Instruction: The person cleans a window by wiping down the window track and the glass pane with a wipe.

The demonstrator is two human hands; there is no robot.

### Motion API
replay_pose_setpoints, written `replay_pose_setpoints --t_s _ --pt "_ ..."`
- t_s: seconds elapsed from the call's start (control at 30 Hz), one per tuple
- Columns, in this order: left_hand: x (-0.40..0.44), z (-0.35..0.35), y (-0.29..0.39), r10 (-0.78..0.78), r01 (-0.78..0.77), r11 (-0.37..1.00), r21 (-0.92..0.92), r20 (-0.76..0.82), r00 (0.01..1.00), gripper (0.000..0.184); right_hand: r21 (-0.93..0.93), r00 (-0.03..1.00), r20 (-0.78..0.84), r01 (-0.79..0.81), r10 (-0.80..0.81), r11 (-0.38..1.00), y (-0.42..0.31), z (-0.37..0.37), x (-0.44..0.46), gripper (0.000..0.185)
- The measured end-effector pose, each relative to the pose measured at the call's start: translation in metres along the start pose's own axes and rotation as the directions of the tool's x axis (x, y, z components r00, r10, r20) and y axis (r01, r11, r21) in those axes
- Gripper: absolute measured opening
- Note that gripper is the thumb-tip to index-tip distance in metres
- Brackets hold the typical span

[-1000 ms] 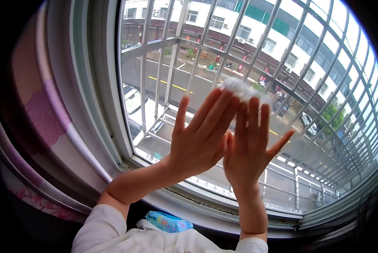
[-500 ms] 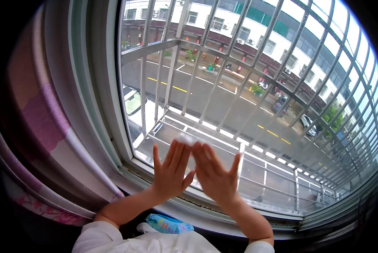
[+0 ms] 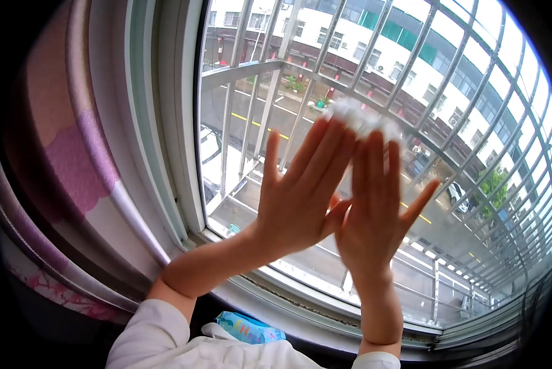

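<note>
Both my hands are raised in front of the window pane (image 3: 325,264), side by side with the fingers stretched out. My left hand (image 3: 306,184) has its thumb close to or touching my right hand (image 3: 374,203). A crumpled white wipe or tissue (image 3: 356,115), blurred by motion, lies at the fingertips of both hands, apparently against the glass. The palms hide part of it, and its exact kind is unclear. Fingers of both hands are extended rather than wrapped around it.
A pink and purple curtain (image 3: 73,166) hangs at the left beside the window frame (image 3: 186,123). Below my arms lies a blue soft packet (image 3: 251,328) with coloured letters. Outside the glass are metal bars (image 3: 325,77), a street and a white building.
Both hands have moved up and to the right across the window, with the white wipe or tissue at their fingertips. The camera view has shifted slightly.
</note>
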State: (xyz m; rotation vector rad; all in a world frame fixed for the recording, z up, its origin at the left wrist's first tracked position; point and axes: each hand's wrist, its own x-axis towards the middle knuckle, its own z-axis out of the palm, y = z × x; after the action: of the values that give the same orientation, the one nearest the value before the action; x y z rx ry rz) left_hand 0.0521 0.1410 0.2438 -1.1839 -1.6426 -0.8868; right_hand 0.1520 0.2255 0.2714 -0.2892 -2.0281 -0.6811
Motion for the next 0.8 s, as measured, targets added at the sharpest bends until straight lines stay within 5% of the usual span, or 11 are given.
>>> replay_pose_setpoints --t_s 0.2,0.4,0.53,0.6,0.8 --pt "-0.134 0.028 -0.001 -0.146 0.151 0.988 -0.023 0.153 0.977 0.073 -0.134 0.903 0.239 0.394 -0.356 0.909 -0.028 0.026 -0.091 0.058" --pt "-0.171 0.023 -0.011 -0.140 0.140 0.990 0.017 0.273 0.952 0.073 -0.074 0.805 0.344 0.537 -0.483 0.841 -0.029 0.022 -0.097 0.063" --pt "-0.076 0.006 -0.026 -0.079 0.073 0.997 0.039 0.157 0.985 0.070 -0.157 0.910 0.207 0.394 -0.360 0.906 -0.013 0.012 -0.032 0.082" --pt "-0.017 -0.007 -0.031 -0.020 0.016 0.997 0.076 0.045 0.999 0.068 -0.018 0.972 0.083 0.223 -0.220 0.975 -0.006 0.000 0.012 0.081" --pt "0.042 -0.019 -0.031 0.078 -0.071 0.995 0.071 -0.101 0.992 0.070 0.098 0.987 -0.139 0.096 -0.082 0.991 -0.005 -0.005 0.058 0.053"
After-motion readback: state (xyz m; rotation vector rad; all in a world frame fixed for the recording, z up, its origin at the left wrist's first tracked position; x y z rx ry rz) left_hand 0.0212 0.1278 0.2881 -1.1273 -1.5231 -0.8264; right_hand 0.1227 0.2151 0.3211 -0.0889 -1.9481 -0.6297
